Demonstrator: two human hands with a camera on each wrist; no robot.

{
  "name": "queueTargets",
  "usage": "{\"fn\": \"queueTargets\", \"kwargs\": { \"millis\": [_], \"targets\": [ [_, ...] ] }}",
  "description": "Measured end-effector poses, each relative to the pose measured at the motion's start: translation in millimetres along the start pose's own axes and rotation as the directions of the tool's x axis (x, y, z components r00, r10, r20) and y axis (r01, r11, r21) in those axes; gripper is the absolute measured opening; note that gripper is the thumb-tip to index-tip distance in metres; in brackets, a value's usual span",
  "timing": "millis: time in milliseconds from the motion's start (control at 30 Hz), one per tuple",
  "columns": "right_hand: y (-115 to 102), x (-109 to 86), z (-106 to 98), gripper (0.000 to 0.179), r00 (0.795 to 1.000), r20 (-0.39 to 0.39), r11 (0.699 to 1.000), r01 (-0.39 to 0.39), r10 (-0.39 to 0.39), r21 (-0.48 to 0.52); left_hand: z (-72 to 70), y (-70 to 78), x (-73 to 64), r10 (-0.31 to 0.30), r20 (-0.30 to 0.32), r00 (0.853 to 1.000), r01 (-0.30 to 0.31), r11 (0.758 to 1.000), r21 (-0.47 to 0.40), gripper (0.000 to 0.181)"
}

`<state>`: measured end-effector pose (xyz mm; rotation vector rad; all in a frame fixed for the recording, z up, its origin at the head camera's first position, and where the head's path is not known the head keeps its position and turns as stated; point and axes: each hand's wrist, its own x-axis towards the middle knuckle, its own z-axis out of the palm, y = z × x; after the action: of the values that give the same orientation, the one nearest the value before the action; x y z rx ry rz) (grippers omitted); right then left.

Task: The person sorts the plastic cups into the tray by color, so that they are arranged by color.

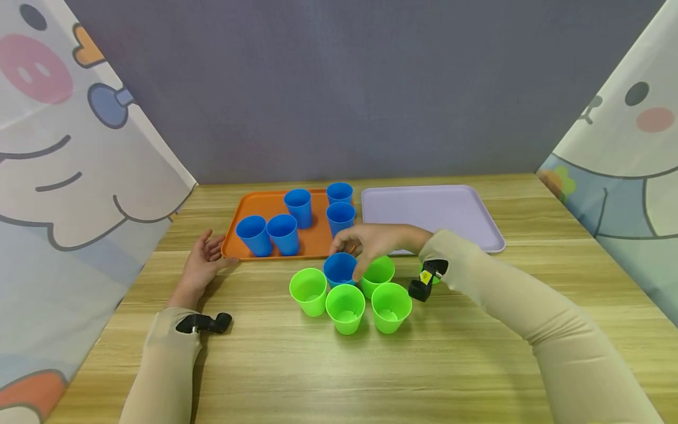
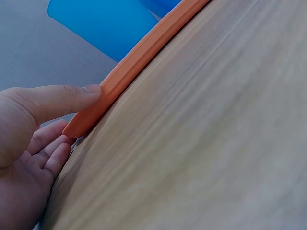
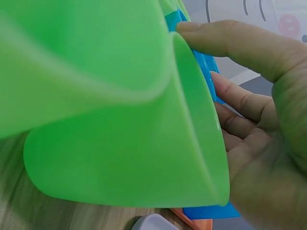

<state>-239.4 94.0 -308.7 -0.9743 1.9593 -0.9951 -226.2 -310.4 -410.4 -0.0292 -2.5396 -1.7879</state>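
My right hand (image 1: 373,240) reaches over a blue cup (image 1: 339,268), its thumb and fingers around the rim. In the right wrist view, the thumb lies on the blue rim, partly hidden by a large green cup (image 3: 124,153) close to the camera. My left hand (image 1: 203,262) is at the front left corner of the orange tray (image 1: 309,249). In the left wrist view, its thumb rests on the tray's rim (image 2: 129,64) and the other fingers lie loosely beside the corner. Several blue cups (image 1: 283,234) stand on this tray.
Several green cups (image 1: 345,310) crowd around the gripped blue cup on the wooden table (image 1: 296,377). Another green cup is mostly hidden under the right wrist. To the right of the orange tray lies a lilac tray (image 1: 424,209). A grey panel (image 1: 344,88) stands behind both trays.
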Motion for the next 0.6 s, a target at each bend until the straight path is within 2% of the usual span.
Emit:
{"fn": "queueTargets", "kwargs": {
  "millis": [600],
  "targets": [
    [8.4,-0.4,-0.3,0.057,0.997,-0.008,0.997,0.074,-0.074,0.001,-0.4,-3.8,2.8,-0.005,-0.007,1.0,0.005,1.0,0.001,0.1]
  ]
}}
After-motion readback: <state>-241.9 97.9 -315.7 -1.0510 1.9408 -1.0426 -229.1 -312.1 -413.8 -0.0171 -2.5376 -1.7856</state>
